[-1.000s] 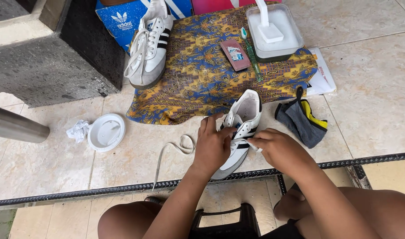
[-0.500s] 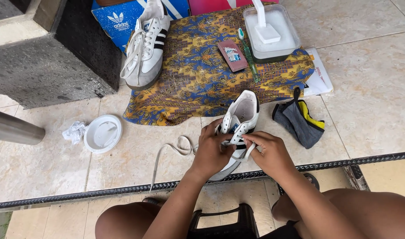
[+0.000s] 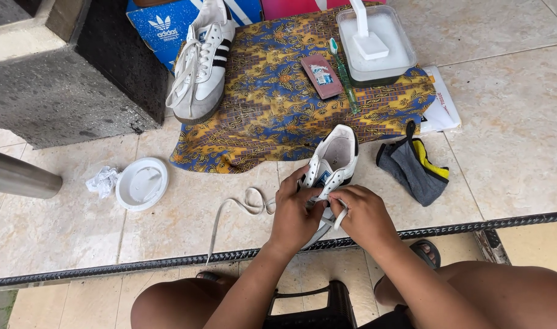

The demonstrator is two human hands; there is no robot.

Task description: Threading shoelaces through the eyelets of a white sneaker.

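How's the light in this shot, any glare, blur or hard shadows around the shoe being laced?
Head view: soft, even daylight, no hard shadows; left hand and right hand on the white sneaker look sharp; faint sheen on the floor tiles; slight wide-angle bending at the edges.

Beige tiled floor: batik cloth at 12 o'clock, white lid at 9, grey pouch at 3.

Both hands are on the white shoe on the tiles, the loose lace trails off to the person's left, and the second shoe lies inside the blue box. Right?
Not quite. The head view shows the second shoe lying on the patterned cloth, leaning against the blue box, not inside it. The rest holds: left hand and right hand are on the white shoe, and the lace trails left.
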